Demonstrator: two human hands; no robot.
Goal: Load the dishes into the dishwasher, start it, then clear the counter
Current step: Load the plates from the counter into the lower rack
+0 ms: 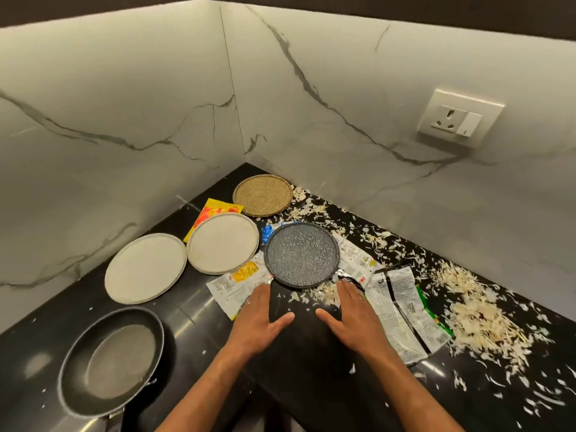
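Note:
A dark speckled plate [301,255] lies on wrappers in the middle of the black counter [193,316]. Just in front of it are my left hand [257,316] and my right hand [352,313], both flat with straight fingers and holding nothing. Their fingertips stop just short of the plate's near rim. Two cream plates [145,268] [223,243] lie to the left. A tan speckled plate [262,195] sits in the corner. A black frying pan [112,361] stands at the near left.
Opened snack wrappers [402,313] lie flat under and around the dark plate. Pale shredded scraps [480,316] cover the counter's right side. Marble walls close the corner, with a socket [459,118] on the right wall.

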